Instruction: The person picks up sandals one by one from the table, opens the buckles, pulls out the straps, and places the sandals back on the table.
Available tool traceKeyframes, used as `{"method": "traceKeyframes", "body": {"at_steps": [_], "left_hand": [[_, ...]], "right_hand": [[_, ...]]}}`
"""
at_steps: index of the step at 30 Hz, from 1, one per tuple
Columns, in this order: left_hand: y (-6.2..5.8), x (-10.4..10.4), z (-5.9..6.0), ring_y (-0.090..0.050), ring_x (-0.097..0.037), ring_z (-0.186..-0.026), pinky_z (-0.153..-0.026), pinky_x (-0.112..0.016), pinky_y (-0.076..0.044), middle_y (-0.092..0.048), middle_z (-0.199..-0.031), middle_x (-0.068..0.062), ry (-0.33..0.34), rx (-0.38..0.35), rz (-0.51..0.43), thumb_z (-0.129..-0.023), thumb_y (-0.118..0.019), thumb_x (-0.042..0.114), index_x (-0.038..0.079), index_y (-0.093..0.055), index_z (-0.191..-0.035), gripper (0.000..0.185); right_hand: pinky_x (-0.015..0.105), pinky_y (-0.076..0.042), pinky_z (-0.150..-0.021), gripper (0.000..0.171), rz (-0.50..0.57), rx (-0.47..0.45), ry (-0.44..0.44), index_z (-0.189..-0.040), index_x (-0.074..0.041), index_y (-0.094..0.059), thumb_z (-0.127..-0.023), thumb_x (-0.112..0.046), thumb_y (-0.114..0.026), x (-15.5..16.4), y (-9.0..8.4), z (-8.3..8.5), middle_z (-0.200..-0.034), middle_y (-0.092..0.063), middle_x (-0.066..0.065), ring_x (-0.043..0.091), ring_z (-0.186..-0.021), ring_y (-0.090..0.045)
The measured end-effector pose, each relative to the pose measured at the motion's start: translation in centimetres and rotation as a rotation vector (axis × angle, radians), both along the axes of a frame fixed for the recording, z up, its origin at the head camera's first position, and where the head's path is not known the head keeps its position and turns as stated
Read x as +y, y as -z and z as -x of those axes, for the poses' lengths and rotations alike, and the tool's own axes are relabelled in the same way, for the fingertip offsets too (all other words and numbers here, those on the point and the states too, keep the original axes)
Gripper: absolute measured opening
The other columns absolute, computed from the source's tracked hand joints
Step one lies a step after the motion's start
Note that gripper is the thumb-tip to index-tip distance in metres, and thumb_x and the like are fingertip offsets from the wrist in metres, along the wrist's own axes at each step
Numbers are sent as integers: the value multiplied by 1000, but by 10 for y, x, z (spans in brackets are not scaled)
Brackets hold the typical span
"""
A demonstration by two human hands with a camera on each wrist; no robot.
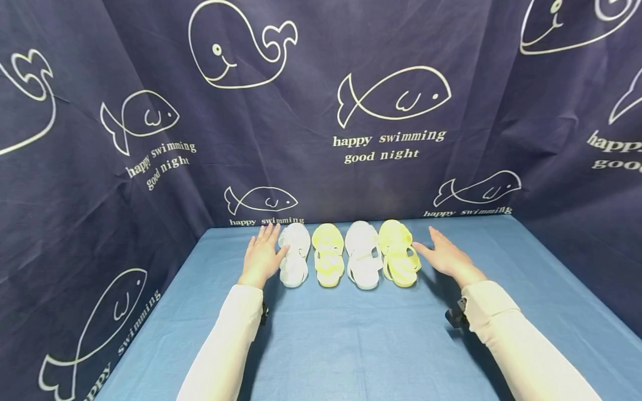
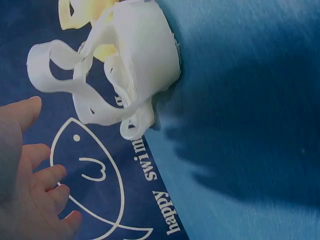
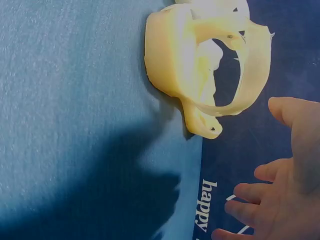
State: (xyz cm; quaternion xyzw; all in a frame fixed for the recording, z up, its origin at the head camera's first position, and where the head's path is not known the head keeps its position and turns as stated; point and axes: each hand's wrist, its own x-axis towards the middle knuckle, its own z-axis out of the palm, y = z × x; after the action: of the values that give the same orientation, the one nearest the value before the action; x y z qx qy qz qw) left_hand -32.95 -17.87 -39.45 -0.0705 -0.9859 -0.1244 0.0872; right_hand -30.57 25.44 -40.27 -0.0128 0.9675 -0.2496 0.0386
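A row of white and yellow sandals lies across the far part of the table, alternating in colour. At the left end is a white sandal [image 1: 294, 273], then a yellow sandal [image 1: 329, 272], a second white sandal [image 1: 364, 273] and a second yellow sandal [image 1: 403, 272]. My left hand [image 1: 261, 257] hovers beside the leftmost white sandal, fingers spread, thumb overlapping it in the head view. To the right of the last yellow sandal is my right hand [image 1: 444, 257], fingers extended and thumb pointing toward its strap. In both wrist views the hands hold nothing.
A blue cloth covers the table [image 1: 321, 345]. Behind and at both sides hangs a dark navy curtain [image 1: 321, 167] printed with white fish, whales and lettering. Black wrist devices [image 1: 456, 316] sit under the pale sleeves [image 1: 521, 334].
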Motion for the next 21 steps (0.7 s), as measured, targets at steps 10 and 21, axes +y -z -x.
{"method": "traceKeyframes", "body": {"at_steps": [10,21], "left_hand": [[0,17,-1,-26,-31,-146,-120,-46,-21,-29,-157,-15,32,43,-283,-98,-52,40,7,-28,-152,67],[1,43,-1,-34,-30,-142,-118,-45,-28,-38,-153,-14,81,113,-376,-96,-56,35,7,-36,-149,63]], "right_hand": [[64,-15,-114,101,118,-29,22,-152,6,-1,-93,-69,-35,-5,2,-1,-155,-7,34,52,-142,-10],[60,-21,-115,90,196,-36,72,-150,10,-11,-97,-56,-40,-11,3,-2,-153,-16,35,50,-140,-21]]}}
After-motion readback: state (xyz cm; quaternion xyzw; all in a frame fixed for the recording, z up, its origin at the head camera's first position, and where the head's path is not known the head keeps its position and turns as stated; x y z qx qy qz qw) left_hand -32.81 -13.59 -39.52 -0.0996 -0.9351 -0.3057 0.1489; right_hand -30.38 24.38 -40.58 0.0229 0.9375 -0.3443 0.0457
